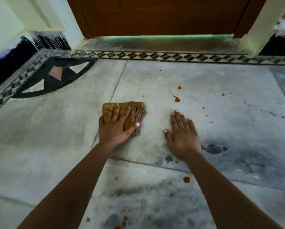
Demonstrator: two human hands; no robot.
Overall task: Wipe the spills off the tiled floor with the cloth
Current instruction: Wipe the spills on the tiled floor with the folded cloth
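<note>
Pressing one cloth (137, 112), one left hand (115, 129)

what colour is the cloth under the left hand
Brownish gold, a mustard tone; the cloth shows ribbed folds on its right side, seen in the head view.

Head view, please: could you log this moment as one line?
left hand presses cloth flat | right hand flat on floor | orange spills unwiped right of cloth

One wide-angle view only, worn on the person's head, tilted forward and down, close over the tiled floor (204, 76), facing the wooden door (158, 15) at the frame's top.
</note>
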